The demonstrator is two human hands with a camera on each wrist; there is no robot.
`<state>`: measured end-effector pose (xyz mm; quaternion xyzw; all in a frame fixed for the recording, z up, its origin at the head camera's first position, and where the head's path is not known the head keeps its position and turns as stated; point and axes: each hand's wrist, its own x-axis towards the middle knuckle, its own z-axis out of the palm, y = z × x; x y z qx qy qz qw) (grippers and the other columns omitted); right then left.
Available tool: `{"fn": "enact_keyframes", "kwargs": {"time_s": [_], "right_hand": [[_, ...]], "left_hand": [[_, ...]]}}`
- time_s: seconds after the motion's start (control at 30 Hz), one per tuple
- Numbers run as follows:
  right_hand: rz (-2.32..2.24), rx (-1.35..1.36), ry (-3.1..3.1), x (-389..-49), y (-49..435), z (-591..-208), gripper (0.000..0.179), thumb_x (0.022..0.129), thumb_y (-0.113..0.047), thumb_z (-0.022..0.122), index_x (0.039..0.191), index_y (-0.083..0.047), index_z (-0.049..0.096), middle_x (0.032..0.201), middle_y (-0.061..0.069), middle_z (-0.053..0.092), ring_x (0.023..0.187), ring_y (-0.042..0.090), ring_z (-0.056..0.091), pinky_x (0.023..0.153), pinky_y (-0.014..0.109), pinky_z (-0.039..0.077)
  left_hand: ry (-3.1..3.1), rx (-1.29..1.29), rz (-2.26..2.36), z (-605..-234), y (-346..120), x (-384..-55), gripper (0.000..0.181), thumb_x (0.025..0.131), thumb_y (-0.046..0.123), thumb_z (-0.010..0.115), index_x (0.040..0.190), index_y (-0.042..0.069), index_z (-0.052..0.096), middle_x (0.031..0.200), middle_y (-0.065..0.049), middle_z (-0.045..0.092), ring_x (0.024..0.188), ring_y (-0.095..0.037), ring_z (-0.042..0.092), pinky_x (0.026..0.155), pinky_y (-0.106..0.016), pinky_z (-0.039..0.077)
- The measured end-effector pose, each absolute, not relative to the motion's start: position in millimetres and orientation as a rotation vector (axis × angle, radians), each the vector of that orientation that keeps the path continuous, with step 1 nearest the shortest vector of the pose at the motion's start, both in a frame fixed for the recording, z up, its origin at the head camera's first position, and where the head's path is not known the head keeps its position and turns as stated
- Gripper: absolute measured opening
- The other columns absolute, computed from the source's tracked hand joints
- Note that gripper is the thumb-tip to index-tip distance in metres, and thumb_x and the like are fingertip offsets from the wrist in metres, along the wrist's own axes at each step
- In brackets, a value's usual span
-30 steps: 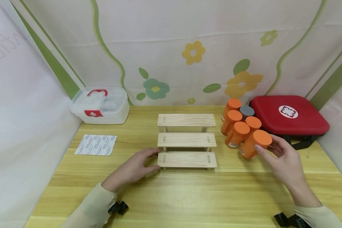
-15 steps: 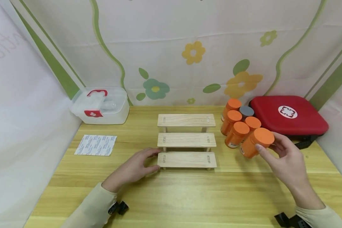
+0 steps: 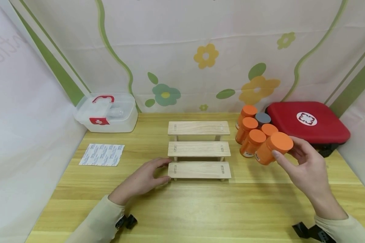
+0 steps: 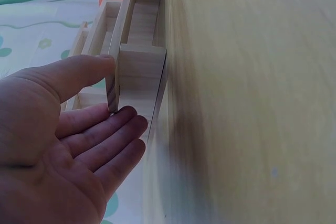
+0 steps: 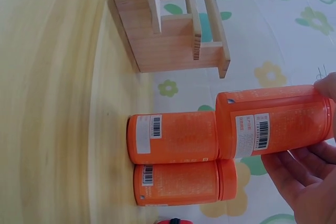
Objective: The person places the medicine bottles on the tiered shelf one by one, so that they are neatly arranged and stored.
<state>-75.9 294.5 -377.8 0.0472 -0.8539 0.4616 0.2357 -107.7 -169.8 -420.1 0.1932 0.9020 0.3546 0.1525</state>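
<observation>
In the head view, my left hand [image 3: 144,177] is at the left end of the lowest board of a three-step wooden rack [image 3: 199,170]. Thumb and index finger straddle that board's end [image 4: 112,90], pinching it at its two edges; the other fingers extend below. My right hand [image 3: 310,172] grips a large orange pill bottle [image 3: 270,150] by its cap end, thumb on the near side. This bottle is tilted and raised off the table, overlapping the other bottles in view. Standing behind it are several orange bottles [image 5: 176,137] and one grey-capped bottle [image 3: 263,118].
A red first-aid case [image 3: 310,125] lies behind the right hand. At the back left stands a translucent first-aid box [image 3: 121,118] with a red handle. In front of it is a flat white printed packet [image 3: 101,155]. A patterned cloth [image 3: 176,60] closes off the back.
My right hand has lifted the orange pill bottle slightly higher, and it now covers more of the bottle behind. The left hand and the rack have stayed in place.
</observation>
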Motion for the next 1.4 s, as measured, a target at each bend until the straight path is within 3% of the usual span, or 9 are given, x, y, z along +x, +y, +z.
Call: {"fn": "enact_keyframes", "kwargs": {"time_s": [0.73, 1.4], "right_hand": [[1.33, 0.403, -2.187, -92, 266, -361, 0.058, 0.079, 0.021, 0.08, 0.134, 0.008, 0.067, 0.128, -0.006, 0.072, 0.114, 0.005, 0.069, 0.101, 0.007, 0.054], [1.323, 0.549, -2.17, -115, 239, -349, 0.062, 0.075, 0.022, 0.083, 0.134, 0.007, 0.067, 0.125, -0.011, 0.072, 0.11, 0.003, 0.069, 0.098, 0.008, 0.056]], "left_hand": [[2.589, 0.555, 1.012, -420, -169, -107, 0.058, 0.102, 0.026, 0.077, 0.155, 0.013, 0.058, 0.156, -0.011, 0.061, 0.143, -0.034, 0.059, 0.121, -0.058, 0.049], [2.592, 0.551, 1.006, -418, -167, -106, 0.059, 0.102, 0.025, 0.077, 0.156, 0.012, 0.057, 0.157, -0.011, 0.061, 0.145, -0.033, 0.058, 0.122, -0.057, 0.048]]}}
